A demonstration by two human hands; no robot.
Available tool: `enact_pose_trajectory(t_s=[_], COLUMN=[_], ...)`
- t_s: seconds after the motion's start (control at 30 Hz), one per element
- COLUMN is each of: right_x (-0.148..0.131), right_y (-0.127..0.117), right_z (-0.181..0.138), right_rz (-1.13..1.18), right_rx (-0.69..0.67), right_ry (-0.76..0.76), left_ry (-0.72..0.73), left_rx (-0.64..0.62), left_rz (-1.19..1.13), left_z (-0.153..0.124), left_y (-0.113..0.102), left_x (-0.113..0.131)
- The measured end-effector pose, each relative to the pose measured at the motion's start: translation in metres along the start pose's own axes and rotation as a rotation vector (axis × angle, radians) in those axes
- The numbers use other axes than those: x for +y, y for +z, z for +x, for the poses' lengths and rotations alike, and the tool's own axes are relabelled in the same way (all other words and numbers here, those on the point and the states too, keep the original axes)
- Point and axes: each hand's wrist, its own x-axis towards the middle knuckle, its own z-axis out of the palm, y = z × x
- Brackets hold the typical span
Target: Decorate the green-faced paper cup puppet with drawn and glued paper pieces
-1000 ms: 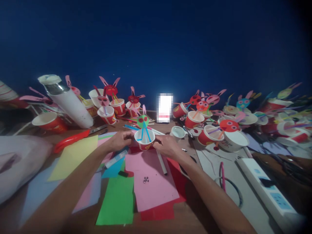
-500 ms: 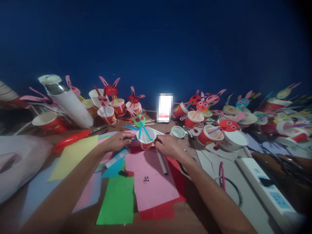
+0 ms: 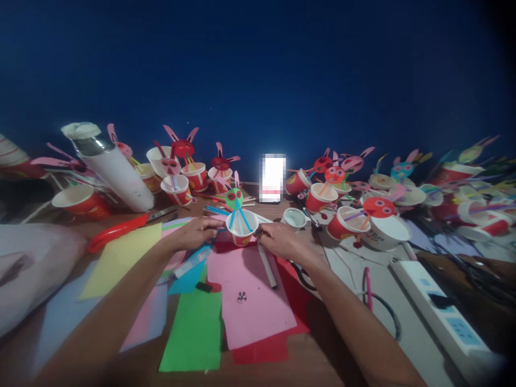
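A red and white paper cup (image 3: 241,238) stands between my hands. A green paper rabbit head (image 3: 234,198) with red eyes and pink ears rises above it on blue strips (image 3: 243,219) that slope down into the cup. My left hand (image 3: 197,233) is closed, fingers bent toward the cup's left side with a small gap. At the cup's right side, my closed right hand (image 3: 280,238) has its fingertips right up against the wall. What either hand pinches is too small to make out. Below the cup lies a pink paper sheet (image 3: 253,306) with a small black drawing.
Similar rabbit cups (image 3: 176,191) line both sides. A white bottle (image 3: 116,172) leans at the left, near a red-handled cutter (image 3: 116,233). Green paper (image 3: 193,333), a white marker (image 3: 267,267), a lit phone (image 3: 272,177) and a power strip (image 3: 439,306) lie around.
The rabbit head has tipped slightly to the right and its ears have shifted. My left hand has moved slightly left. The cup and my right hand stay nearly in place.
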Motion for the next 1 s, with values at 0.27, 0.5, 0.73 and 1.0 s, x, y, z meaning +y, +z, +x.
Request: enact_pose_trajectory(t_s=[0.27,0.5,0.73,1.0], right_x=[-0.002,-0.002,0.0,0.001], right_y=[-0.001,0.002,0.008,0.012], right_z=[0.0,0.0,0.003,0.006], right_rz=[0.041,0.03,-0.03,-0.093], right_rx=[-0.027,-0.012,0.001,-0.017], right_ry=[0.007,0.011,0.01,0.02], left_ry=[-0.012,-0.022,-0.038,-0.066], left_rx=[0.151,0.183,0.205,0.235], left_rz=[-0.044,-0.039,0.01,0.128], left_z=[0.005,0.006,0.005,0.004], left_y=[0.009,0.011,0.012,0.012], left_x=[-0.005,-0.005,-0.003,-0.001])
